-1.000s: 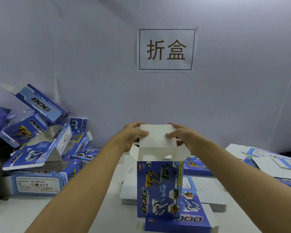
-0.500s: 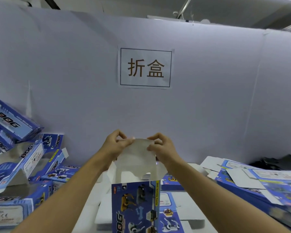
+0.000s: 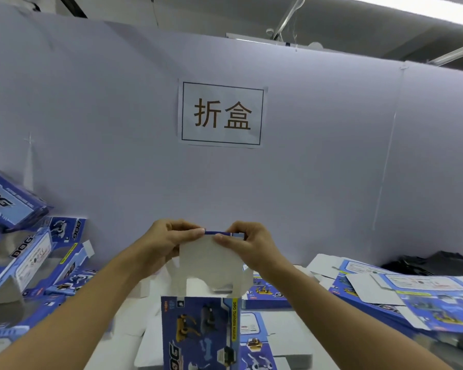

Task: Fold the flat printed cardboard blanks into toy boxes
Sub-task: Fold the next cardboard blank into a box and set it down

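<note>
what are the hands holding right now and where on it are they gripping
Both hands, left and right, pinch the top edge of the box's raised white flap.

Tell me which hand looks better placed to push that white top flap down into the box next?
Neither clearly: left hand and right hand both pinch the top edge of the white flap, one at each end, above the box. Probably both fold it together; each grip looks equal.
</note>
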